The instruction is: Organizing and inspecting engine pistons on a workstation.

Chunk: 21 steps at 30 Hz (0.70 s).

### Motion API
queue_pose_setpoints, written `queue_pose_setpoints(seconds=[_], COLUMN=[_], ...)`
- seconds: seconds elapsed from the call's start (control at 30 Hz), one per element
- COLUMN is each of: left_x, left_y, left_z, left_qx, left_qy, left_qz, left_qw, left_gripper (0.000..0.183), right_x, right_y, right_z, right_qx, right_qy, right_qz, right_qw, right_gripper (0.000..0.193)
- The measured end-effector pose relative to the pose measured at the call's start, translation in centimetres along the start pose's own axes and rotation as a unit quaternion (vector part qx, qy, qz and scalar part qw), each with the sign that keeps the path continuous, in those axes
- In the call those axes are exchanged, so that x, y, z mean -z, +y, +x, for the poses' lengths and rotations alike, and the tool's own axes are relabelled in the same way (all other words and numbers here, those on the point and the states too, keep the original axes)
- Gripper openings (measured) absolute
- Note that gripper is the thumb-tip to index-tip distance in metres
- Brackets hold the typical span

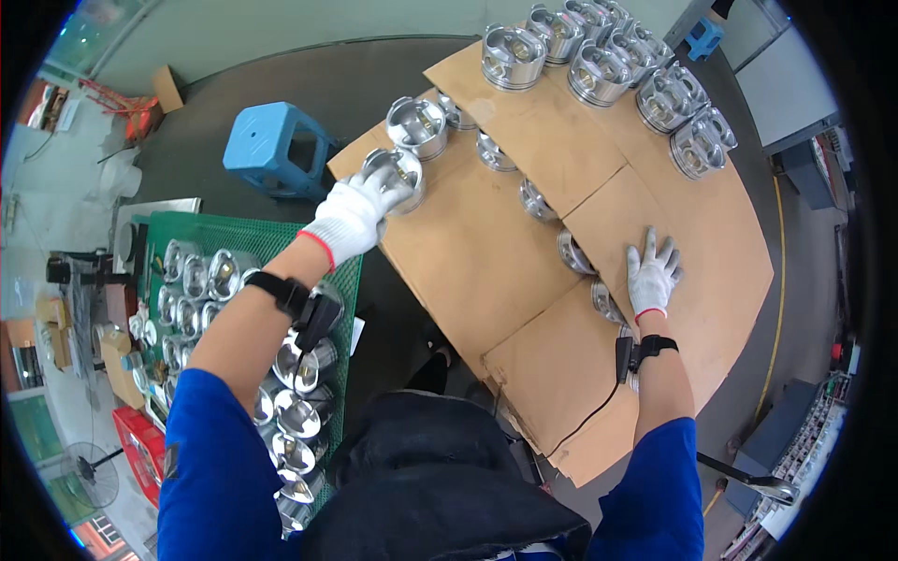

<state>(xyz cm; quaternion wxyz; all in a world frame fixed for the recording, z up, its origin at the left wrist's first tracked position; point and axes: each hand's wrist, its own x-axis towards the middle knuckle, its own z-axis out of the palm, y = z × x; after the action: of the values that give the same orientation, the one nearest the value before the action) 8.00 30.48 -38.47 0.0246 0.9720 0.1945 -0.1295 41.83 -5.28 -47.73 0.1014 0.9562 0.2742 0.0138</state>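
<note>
My left hand [360,208], in a white knit glove with a red cuff, is closed around a shiny metal piston [400,174] at the left edge of a cardboard sheet [468,238]. Just beyond it stands another piston [417,127]. My right hand [653,271], gloved the same way, lies flat with spread fingers on an upper cardboard sheet [599,206]. Between the two layers, several pistons show only in part, such as one piston [538,199]. More pistons [600,73] stand grouped on the far right of the upper sheet.
A green mesh-covered table [348,280] with rows of pistons [299,411] is at my left. Beyond it on the floor stands a blue stool [271,140]; a second blue stool [704,39] is at the far right. A red crate [140,453] and a fan [91,472] are far left.
</note>
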Motion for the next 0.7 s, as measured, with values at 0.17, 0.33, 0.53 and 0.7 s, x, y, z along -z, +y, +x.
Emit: queue_pose_setpoints(seconds=[0.17, 0.33, 0.53, 0.7], left_x=[-3.0, -3.1, -3.9, -4.6], left_y=[-2.2, -3.2, -3.6, -1.6], left_z=[9.9, 15.5, 17.7, 15.1], left_qx=[-0.018, -0.132, -0.156, -0.122], left_qy=[0.051, -0.116, -0.183, -0.15], left_qz=[0.049, 0.23, 0.292, 0.264], left_qw=[0.997, 0.957, 0.925, 0.945], left_gripper=[0.049, 0.039, 0.031, 0.028], right_x=[-0.4, -0.2, 0.7, 0.6], right_y=[0.1, -0.2, -0.2, -0.4], right_z=[0.6, 1.0, 0.9, 0.8], right_qx=[-0.028, -0.032, -0.033, -0.031], right_qy=[0.029, 0.014, 0.018, 0.038], right_qz=[-0.017, 0.019, 0.088, 0.091], right_qw=[0.999, 0.999, 0.995, 0.995], right_gripper=[0.063, 0.066, 0.066, 0.066])
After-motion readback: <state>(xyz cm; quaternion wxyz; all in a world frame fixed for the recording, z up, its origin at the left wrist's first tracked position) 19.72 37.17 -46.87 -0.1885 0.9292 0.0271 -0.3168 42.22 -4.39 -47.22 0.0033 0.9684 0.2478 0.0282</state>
